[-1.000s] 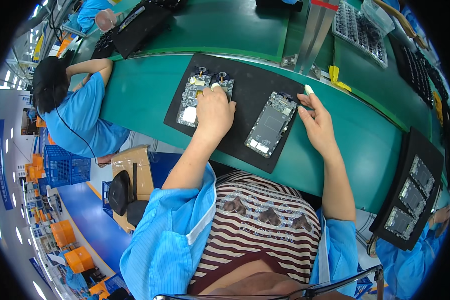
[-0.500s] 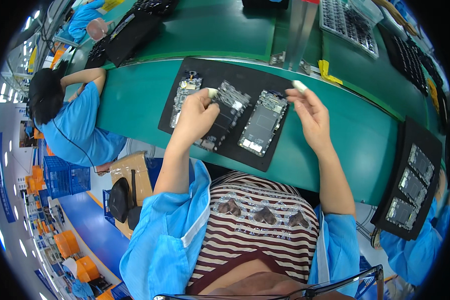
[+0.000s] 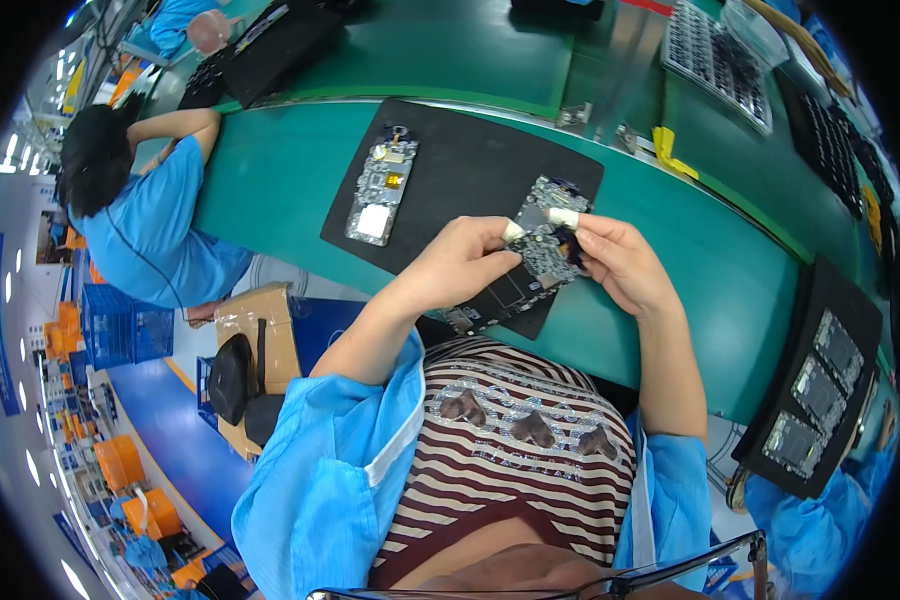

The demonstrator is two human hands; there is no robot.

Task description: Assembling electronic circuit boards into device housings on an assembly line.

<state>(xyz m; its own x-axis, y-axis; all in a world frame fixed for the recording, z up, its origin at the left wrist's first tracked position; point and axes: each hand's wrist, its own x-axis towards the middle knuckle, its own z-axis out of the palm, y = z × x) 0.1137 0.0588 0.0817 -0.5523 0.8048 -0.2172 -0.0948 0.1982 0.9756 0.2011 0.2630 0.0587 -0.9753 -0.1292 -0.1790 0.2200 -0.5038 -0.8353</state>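
Green covers the workbench [image 3: 300, 190], and on it lies a black mat [image 3: 470, 170] whose near edge sits close to the bench's rim. The left hand [image 3: 457, 265] and right hand [image 3: 620, 262] lift an opened phone assembly [image 3: 525, 275] just above the mat's near right corner, tilted. Left fingers curl under it, the capped fingertip [image 3: 513, 231] pressing on top; the right thumb and capped forefinger pinch its far end. A second opened phone [image 3: 382, 190] lies flat on the mat's left part, well apart, with bare mat between. A black tray of boards [image 3: 815, 385] sits at the right edge. A seated co-worker [image 3: 135, 215] occupies the left.
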